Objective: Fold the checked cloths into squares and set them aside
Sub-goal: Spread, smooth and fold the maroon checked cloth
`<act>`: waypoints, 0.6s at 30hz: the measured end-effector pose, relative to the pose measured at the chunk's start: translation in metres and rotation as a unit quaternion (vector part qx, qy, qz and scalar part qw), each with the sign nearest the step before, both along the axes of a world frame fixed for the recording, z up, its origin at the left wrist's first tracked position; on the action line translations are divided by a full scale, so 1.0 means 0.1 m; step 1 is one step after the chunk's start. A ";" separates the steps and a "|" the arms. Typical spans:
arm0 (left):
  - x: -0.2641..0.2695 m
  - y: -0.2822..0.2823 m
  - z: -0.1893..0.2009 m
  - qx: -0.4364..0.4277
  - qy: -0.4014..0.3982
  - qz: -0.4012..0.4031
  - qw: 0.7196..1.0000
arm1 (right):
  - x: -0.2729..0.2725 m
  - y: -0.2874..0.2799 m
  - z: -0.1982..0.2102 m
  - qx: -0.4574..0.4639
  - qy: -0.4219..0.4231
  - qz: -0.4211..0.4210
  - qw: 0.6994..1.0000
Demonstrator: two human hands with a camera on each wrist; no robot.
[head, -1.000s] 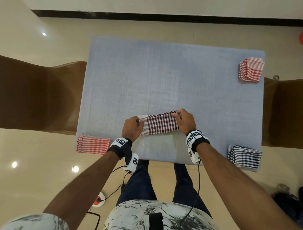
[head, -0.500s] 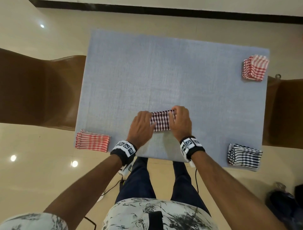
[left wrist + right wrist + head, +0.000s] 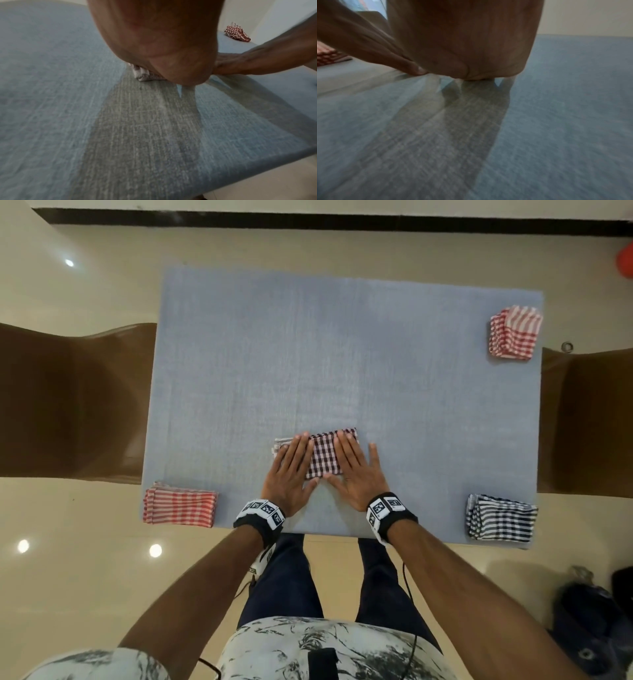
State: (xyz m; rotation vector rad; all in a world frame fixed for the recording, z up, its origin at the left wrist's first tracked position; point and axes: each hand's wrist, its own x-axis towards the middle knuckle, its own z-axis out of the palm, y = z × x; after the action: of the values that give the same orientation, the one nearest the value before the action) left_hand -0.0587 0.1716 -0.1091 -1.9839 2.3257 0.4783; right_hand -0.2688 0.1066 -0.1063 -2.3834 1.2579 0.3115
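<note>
Both hands, left [image 3: 289,474] and right [image 3: 356,472], lie flat with straight fingers on the folded cloth [image 3: 323,455] near the table's [image 3: 308,354] front edge (three stacks occupy corners).

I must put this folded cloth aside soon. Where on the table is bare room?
Bare: the whole far half beyond the maroon cloth, and the near edge between the right hand and the blue stack. Taken: three corners, including both red stacks.
</note>
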 end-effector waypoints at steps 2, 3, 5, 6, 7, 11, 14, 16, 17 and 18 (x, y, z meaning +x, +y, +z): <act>0.00 0.00 0.01 0.011 -0.002 0.000 1.000 | -0.17 -0.04 0.00 0.001 0.019 -0.041 0.999; -0.01 0.00 0.02 0.017 -0.003 0.000 1.000 | -0.26 -0.06 0.01 0.006 0.025 -0.063 0.998; -0.02 0.00 0.02 0.028 -0.004 0.005 1.000 | -0.37 -0.10 0.02 0.014 0.033 -0.091 0.995; -0.02 0.00 0.02 0.030 -0.006 0.008 1.000 | -0.39 -0.11 0.04 0.017 0.027 -0.102 0.994; -0.02 0.00 0.01 0.029 -0.008 0.010 1.000 | -0.37 -0.11 0.07 0.026 0.015 -0.118 0.993; -0.04 0.00 0.01 0.020 -0.017 0.006 1.000 | -0.19 -0.10 0.25 0.024 -0.093 -0.207 0.974; -0.03 -0.01 -0.03 0.022 -0.018 0.006 1.000 | 0.03 -0.16 0.32 0.069 -0.150 -0.294 0.941; -0.04 -0.01 -0.03 0.023 -0.018 0.005 1.000 | 0.12 -0.23 0.34 0.120 -0.163 -0.360 0.911; -0.03 -0.01 -0.04 0.023 -0.019 0.004 1.000 | 0.15 -0.27 0.35 0.133 -0.168 -0.386 0.897; -0.03 -0.01 -0.03 0.023 -0.022 0.003 0.999 | 0.16 -0.31 0.35 0.142 -0.171 -0.406 0.887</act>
State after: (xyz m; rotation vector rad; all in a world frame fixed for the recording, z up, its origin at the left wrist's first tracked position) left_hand -0.0615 0.1709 -0.1126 -1.9618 2.2622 0.4803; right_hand -0.2529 0.0753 -0.0711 -1.4104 1.7372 -0.1722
